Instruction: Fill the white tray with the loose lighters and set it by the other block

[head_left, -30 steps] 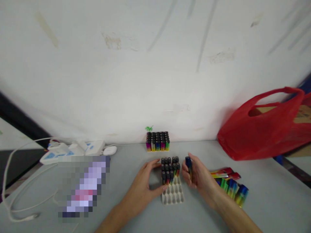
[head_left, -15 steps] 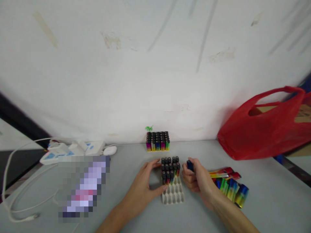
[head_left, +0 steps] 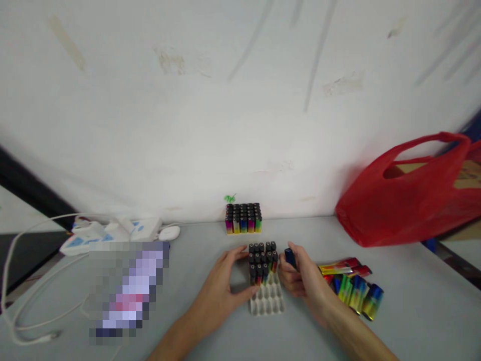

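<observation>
A pale tray (head_left: 267,307) of small slots lies on the table, its far rows filled with upright lighters (head_left: 259,258) with black tops and colourful bodies. Curved along the tray's left side, my left hand (head_left: 221,286) has its thumb at the near lighters and its fingers by the far corner, steadying it. Just right of the tray, my right hand (head_left: 300,273) is closed on a dark blue lighter (head_left: 290,257), whose lower part is hidden by the fingers. Several loose lighters (head_left: 358,296) with shiny gradient bodies lie beyond my right wrist.
A full block of lighters (head_left: 243,219) stands against the wall. Red and yellow wrapped pieces (head_left: 343,267) lie at right, with a red bag (head_left: 406,200) behind. At left are a power strip (head_left: 112,234), white cables (head_left: 22,331), a white earbud-like case (head_left: 169,232) and a blurred purple object (head_left: 135,288).
My right hand has shifted slightly left towards the tray with the dark blue lighter, which now tilts a little more. My left hand stays at the tray.
</observation>
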Demonstrator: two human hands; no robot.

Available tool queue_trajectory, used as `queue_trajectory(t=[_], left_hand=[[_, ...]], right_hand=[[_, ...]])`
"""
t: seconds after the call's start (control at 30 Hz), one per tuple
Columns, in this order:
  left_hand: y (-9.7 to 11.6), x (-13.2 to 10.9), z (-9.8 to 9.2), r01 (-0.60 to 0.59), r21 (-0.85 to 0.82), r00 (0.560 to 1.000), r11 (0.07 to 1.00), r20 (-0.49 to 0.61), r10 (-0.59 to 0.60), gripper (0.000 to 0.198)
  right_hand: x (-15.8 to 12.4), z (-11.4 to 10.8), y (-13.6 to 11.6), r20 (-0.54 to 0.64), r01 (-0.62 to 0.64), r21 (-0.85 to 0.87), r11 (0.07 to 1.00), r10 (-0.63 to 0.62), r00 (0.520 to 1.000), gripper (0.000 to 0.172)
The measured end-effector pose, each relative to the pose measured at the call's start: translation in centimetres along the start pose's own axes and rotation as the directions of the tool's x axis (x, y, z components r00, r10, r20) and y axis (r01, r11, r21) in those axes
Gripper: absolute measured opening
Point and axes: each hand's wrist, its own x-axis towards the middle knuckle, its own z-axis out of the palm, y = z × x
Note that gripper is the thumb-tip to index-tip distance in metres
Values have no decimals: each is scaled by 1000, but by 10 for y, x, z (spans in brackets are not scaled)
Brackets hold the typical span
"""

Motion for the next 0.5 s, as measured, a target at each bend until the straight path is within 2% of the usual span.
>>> queue_trajectory(t=[0.23,0.5], left_hand=[[0,0,-1,12,3,1000,1000,6,-12,80],[4,1,-1,8,11,1000,1000,4,-9,78]], right_hand=[[-1,5,2,-24,16,11,1000,-16,1000,67],[2,2,1,-44,125,7,992,-125,991,64]])
